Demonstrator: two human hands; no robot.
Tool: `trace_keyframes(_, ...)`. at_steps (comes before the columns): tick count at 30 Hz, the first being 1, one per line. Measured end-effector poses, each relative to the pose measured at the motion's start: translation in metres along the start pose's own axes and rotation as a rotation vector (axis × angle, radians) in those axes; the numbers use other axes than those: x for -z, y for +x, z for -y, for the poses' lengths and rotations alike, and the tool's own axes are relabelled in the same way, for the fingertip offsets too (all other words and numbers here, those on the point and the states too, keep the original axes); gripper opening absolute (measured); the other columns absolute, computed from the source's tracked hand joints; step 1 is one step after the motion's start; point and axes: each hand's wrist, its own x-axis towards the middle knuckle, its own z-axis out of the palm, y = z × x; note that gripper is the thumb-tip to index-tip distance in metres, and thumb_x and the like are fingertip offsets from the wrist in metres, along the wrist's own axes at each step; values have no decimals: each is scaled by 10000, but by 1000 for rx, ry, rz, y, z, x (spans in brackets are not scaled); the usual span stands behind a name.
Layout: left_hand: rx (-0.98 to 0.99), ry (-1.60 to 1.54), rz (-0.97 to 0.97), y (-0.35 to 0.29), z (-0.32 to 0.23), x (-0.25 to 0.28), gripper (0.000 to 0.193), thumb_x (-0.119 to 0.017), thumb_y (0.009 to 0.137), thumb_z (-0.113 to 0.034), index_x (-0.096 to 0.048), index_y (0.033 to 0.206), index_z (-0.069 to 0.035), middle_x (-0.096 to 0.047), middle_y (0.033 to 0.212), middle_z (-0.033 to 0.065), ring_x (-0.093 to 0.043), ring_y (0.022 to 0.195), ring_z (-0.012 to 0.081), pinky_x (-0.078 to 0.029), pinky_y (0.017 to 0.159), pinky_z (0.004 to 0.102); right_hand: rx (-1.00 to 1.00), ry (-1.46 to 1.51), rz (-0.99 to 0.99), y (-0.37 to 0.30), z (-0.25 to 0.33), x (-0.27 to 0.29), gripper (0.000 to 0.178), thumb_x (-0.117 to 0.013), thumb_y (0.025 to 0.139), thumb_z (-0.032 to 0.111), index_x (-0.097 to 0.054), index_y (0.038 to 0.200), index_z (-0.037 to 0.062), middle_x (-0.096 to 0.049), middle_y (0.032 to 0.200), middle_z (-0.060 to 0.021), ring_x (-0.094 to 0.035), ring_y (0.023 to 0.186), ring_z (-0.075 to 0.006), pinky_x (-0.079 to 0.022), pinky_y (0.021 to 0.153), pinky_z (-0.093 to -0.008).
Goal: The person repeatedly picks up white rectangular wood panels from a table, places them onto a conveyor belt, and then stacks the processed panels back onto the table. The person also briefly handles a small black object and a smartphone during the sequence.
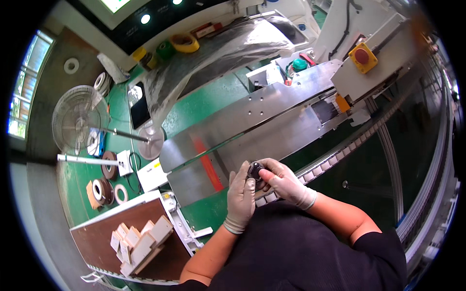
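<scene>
A small dark, rounded object with a shiny black face (255,169) is held up between my two hands in front of my body; its exact kind does not show. My left hand (240,198), in a pale glove, supports it from the left side, with its fingers pointing up. From the right, my right hand (287,185) is closed on the object. Its thumb tip is bare and presses near the object's edge. Part of the object is hidden behind the fingers. Both hands are above the near edge of a grey metal machine bed (233,150).
A red push button on a yellow box (361,56) sits on the machine at upper right. A roller rail (335,157) runs along the right. Cut board pieces (141,242) lie on a brown tabletop (94,237) at lower left. A standing fan (80,121) is at left.
</scene>
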Motion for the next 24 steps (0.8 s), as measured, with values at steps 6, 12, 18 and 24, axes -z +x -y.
trace_keyframes(6, -130, 179, 260, -5, -15, 44, 578, -773, 891, -124, -609, 1428, 14, -695, 1269, 166, -676, 1192, 325, -510, 1064, 414, -51, -198, 130, -21, 27, 5, 347, -720, 999, 265, -651, 1175, -26, -641, 956, -20, -574, 820, -65, -507, 750, -248)
trace_keyframes(12, -9, 182, 483, 1, -25, 49, 490, -825, 843, -194, -641, 1259, -11, -661, 1145, 151, -666, 1069, 312, -534, 970, 401, 43, -499, 191, -24, 19, 10, 359, -732, 972, 297, -676, 1105, -31, -647, 906, -57, -583, 809, -111, -504, 748, -292)
trace_keyframes(18, 33, 149, 544, 4, -22, 49, 496, -857, 818, -240, -612, 1180, -5, -630, 1080, 143, -641, 990, 295, -528, 907, 396, 87, -609, 233, -25, 16, 13, 336, -716, 949, 267, -683, 1125, -17, -699, 922, -133, -669, 840, -198, -544, 797, -348)
trace_keyframes(24, 60, 95, 519, 4, -20, 49, 470, -853, 814, -225, -601, 1154, -22, -635, 973, 133, -637, 929, 314, -517, 872, 420, 58, -591, 282, -21, 18, 15, 443, -749, 998, 388, -672, 1123, -30, -625, 931, -53, -577, 859, -114, -506, 790, -300)
